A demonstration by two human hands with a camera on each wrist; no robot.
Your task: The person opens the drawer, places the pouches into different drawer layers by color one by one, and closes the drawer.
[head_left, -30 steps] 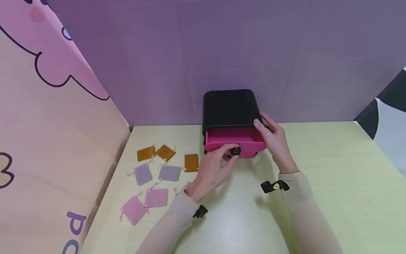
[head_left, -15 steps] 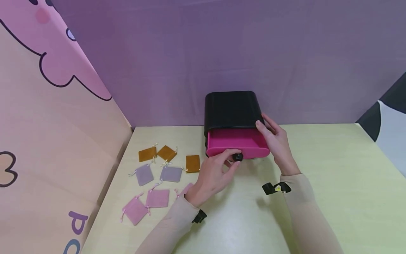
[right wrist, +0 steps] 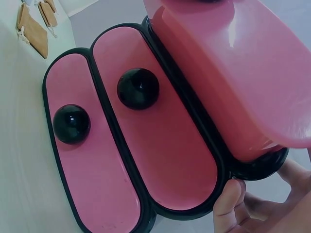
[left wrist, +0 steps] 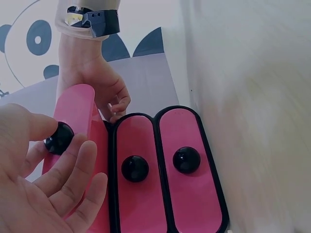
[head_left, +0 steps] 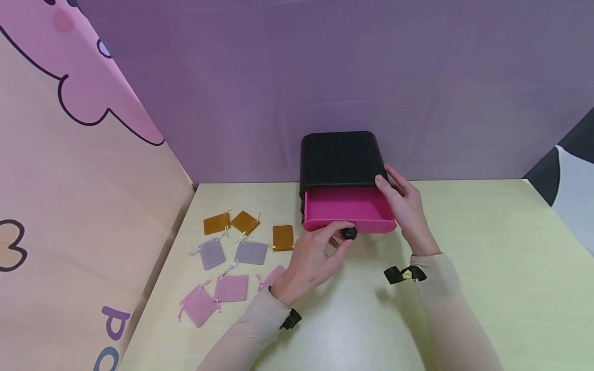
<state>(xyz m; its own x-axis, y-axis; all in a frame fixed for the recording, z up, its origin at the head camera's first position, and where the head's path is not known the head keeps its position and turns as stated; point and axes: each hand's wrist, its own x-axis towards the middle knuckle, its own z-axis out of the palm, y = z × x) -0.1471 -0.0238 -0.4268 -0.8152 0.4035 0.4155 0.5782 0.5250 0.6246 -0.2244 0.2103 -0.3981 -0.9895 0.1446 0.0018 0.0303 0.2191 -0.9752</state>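
A small black drawer cabinet (head_left: 343, 157) with three pink drawers stands at the back of the table. Its top drawer (head_left: 371, 226) is pulled well out, and the inside that shows is bare. My left hand (head_left: 312, 260) pinches that drawer's round black knob (left wrist: 59, 138) between thumb and fingers. At the cabinet's right side my right hand (head_left: 409, 219) grips the casing, thumb at the top front edge and fingers along the side. In the left wrist view, the middle drawer (left wrist: 135, 204) and bottom drawer (left wrist: 184, 124) are closed.
Left of the cabinet lie several small drawstring pouches: brown ones (head_left: 282, 238), grey ones (head_left: 250, 253) and pink ones (head_left: 231, 288). My left forearm partly covers one pink pouch (head_left: 275, 276). A purple cloth wall (head_left: 232, 103) rises behind the table.
The top drawer has slid farther out toward me, my left hand moving with its knob. My right hand keeps its grip on the cabinet's side.
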